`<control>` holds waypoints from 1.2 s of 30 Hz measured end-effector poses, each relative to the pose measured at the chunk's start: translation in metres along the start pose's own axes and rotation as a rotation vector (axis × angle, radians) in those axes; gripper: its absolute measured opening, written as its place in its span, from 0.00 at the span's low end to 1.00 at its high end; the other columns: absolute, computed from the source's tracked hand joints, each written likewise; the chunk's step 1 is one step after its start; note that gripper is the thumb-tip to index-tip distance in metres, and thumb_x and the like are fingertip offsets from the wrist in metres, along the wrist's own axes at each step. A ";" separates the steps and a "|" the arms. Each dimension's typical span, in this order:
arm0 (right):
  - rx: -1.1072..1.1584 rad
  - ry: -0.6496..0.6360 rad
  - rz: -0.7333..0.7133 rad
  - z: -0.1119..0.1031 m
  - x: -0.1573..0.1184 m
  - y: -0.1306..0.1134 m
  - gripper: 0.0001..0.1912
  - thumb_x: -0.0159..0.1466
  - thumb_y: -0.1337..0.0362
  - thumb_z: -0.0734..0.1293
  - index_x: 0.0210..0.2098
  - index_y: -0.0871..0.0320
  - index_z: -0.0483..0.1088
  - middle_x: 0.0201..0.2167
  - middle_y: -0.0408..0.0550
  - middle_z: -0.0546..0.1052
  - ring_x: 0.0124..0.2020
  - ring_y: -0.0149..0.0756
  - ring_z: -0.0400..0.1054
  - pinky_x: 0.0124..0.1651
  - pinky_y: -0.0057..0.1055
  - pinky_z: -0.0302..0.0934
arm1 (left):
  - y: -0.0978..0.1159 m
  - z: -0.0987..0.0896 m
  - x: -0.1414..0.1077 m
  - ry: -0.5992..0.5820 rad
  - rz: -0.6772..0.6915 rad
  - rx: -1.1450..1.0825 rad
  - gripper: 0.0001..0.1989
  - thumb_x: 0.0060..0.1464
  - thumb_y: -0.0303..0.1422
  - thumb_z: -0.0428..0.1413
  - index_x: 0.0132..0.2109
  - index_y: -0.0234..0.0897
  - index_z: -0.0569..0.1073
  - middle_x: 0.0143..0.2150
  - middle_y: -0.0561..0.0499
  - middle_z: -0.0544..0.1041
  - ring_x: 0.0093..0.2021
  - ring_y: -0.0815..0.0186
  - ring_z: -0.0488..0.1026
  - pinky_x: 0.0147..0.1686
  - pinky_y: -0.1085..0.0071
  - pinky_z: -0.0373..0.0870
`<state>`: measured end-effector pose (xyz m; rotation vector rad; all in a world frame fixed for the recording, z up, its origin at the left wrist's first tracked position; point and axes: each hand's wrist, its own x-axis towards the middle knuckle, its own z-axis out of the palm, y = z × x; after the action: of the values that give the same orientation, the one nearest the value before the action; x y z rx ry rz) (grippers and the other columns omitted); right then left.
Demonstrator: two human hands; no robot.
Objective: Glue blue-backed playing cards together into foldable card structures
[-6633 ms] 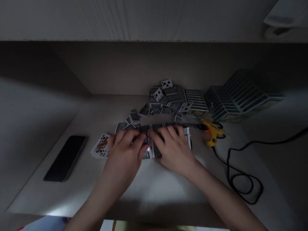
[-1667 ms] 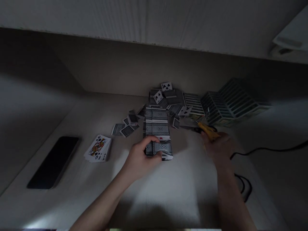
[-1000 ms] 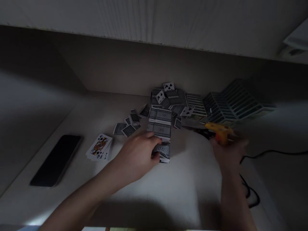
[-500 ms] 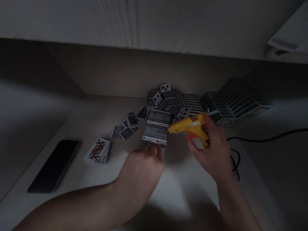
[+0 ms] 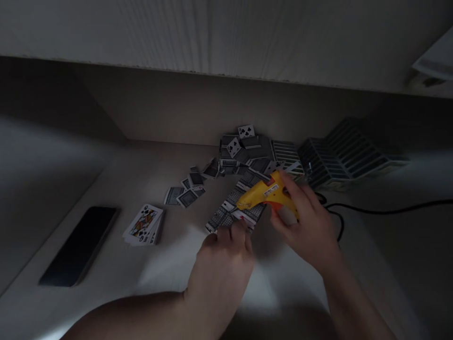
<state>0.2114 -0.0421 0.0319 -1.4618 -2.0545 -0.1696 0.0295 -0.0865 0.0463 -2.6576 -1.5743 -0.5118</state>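
Observation:
My right hand is wrapped round the handle of a yellow glue gun with an orange trigger. The gun's nozzle points left and down, over a folded strip of patterned playing cards. My left hand is closed on the near end of this strip, its fingertips partly hidden behind the knuckles. The strip lies tilted, and a white edge with a red mark shows by my left fingers. Just beyond the strip is a loose pile of cards, with a six of clubs and an eight of clubs face up.
A black phone lies at the left beside a card stack topped by a queen. Several small card pieces are scattered left of centre. Slatted card structures stand at the back right, near a black cable. A shelf edge hangs above.
The card strip has turned, its far end swinging right. My left hand has shifted slightly right and nearer. The glue gun has moved left and down over the strip.

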 end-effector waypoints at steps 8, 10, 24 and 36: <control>-0.025 0.015 -0.011 0.003 -0.003 0.004 0.36 0.59 0.66 0.63 0.66 0.52 0.49 0.43 0.52 0.72 0.43 0.44 0.70 0.42 0.41 0.70 | 0.007 -0.005 0.007 -0.037 0.127 0.347 0.11 0.43 0.19 0.53 0.34 0.29 0.77 0.27 0.49 0.72 0.23 0.64 0.71 0.16 0.71 0.64; -0.023 0.007 -0.007 0.004 -0.003 0.004 0.37 0.60 0.66 0.63 0.66 0.52 0.48 0.44 0.52 0.72 0.43 0.44 0.70 0.42 0.41 0.70 | 0.008 -0.004 0.006 -0.010 0.125 0.350 0.12 0.42 0.19 0.53 0.34 0.29 0.77 0.27 0.49 0.72 0.23 0.63 0.71 0.16 0.71 0.65; -0.008 -0.002 -0.019 -0.001 -0.003 0.006 0.37 0.59 0.70 0.61 0.66 0.51 0.48 0.43 0.51 0.72 0.43 0.43 0.69 0.43 0.41 0.69 | 0.015 0.000 0.005 -0.029 0.102 0.367 0.11 0.44 0.20 0.53 0.34 0.30 0.78 0.30 0.47 0.74 0.24 0.65 0.71 0.17 0.72 0.67; 0.006 -0.031 -0.006 -0.004 -0.003 0.009 0.37 0.58 0.71 0.63 0.65 0.51 0.50 0.46 0.51 0.72 0.45 0.43 0.69 0.42 0.39 0.69 | -0.011 -0.022 0.007 -0.115 0.036 0.168 0.15 0.48 0.18 0.54 0.42 0.36 0.75 0.29 0.52 0.74 0.25 0.63 0.72 0.19 0.68 0.68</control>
<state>0.2218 -0.0434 0.0316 -1.4631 -2.0822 -0.1444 0.0173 -0.0786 0.0671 -2.6251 -1.5193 -0.2181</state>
